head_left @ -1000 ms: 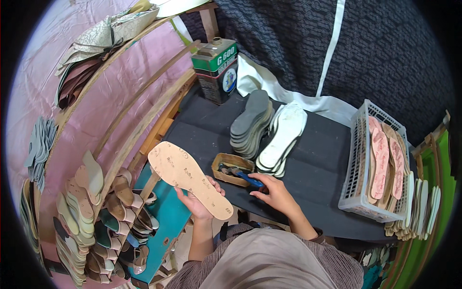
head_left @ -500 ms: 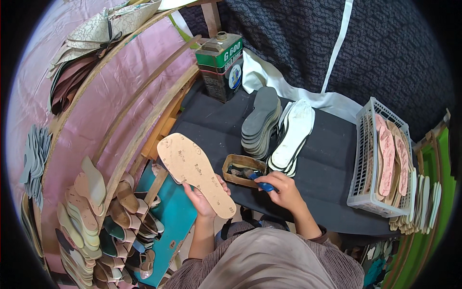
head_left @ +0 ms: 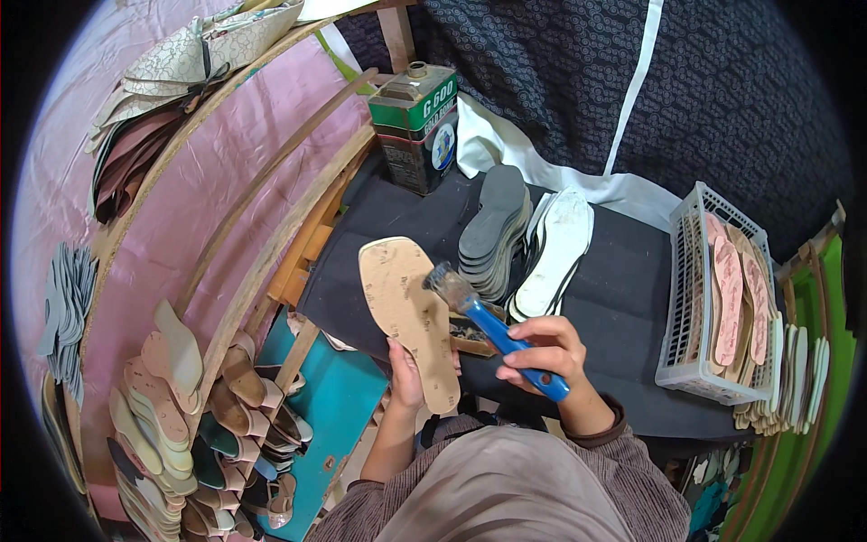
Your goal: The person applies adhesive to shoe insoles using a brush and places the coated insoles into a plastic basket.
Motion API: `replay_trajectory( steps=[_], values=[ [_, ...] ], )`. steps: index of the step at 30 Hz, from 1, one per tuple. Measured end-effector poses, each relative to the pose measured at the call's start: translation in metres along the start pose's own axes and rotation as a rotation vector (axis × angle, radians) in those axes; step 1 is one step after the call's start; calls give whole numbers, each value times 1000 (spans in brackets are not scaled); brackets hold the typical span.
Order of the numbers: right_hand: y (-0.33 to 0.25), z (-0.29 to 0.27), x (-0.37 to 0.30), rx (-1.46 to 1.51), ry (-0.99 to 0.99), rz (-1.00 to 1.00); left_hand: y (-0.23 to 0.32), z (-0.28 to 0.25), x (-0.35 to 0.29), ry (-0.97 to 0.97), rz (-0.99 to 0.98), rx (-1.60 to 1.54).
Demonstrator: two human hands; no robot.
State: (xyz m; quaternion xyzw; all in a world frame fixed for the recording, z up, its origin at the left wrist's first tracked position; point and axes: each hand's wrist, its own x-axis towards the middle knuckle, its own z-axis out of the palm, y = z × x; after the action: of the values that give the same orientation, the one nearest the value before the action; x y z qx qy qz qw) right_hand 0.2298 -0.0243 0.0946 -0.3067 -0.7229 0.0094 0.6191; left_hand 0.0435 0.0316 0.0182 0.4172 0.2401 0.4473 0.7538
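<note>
A tan insole (head_left: 404, 307) with printed marks is held up by my left hand (head_left: 408, 372), whose fingers wrap its narrow end from both sides. My right hand (head_left: 548, 355) grips a paintbrush (head_left: 497, 327) by its blue handle. The dark bristles are at the right edge of the insole's broad part; whether they touch it I cannot tell. Behind the brush is a small box (head_left: 473, 341), mostly hidden by the insole and the brush. Beyond it stand a stack of dark grey insoles (head_left: 492, 221) and a stack of white insoles (head_left: 555, 244).
A green and black metal can (head_left: 414, 126) stands at the back of the black-covered table (head_left: 623, 343). To the right is a white plastic basket (head_left: 673, 339) of pink and tan insoles. Shelves on the left hold several shoes (head_left: 239, 375) and soles (head_left: 158, 406).
My right hand has lifted the brush out of the box and brought it up to the insole. My left hand has shifted the insole rightward and turned it more upright.
</note>
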Motion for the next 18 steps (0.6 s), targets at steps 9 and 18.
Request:
replay_trajectory(
  steps=[9,18],
  values=[
    [17,42,10,144,-249,-48,4,5,2,158,48,5],
    [21,43,15,167,-304,-29,18,3,4,166,-13,-136]
  ],
)
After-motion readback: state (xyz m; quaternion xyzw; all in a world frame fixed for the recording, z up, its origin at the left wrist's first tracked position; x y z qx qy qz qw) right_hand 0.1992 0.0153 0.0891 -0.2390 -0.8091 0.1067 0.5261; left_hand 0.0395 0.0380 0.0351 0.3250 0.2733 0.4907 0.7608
